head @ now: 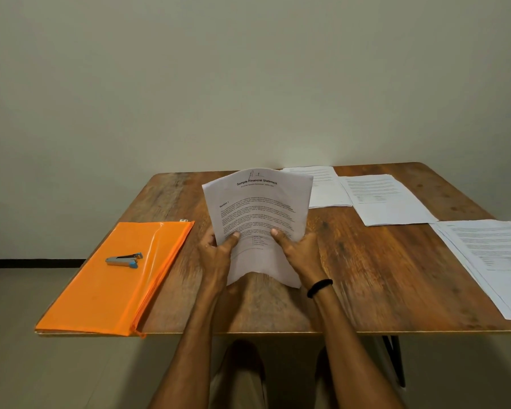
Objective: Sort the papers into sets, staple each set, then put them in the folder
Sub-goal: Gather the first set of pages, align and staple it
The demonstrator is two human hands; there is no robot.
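Over the counter (351,261) middle, my left hand (217,252) and right hand (300,249) clamp a curved white paper set (258,214) headed "Sample Financial Statement", thumbs on top; stapler (124,260) rests on the orange folder (101,290) at left.

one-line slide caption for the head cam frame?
Both hands hold a paper set upright over the wooden table; stapler rests on the orange folder, three paper piles at right.
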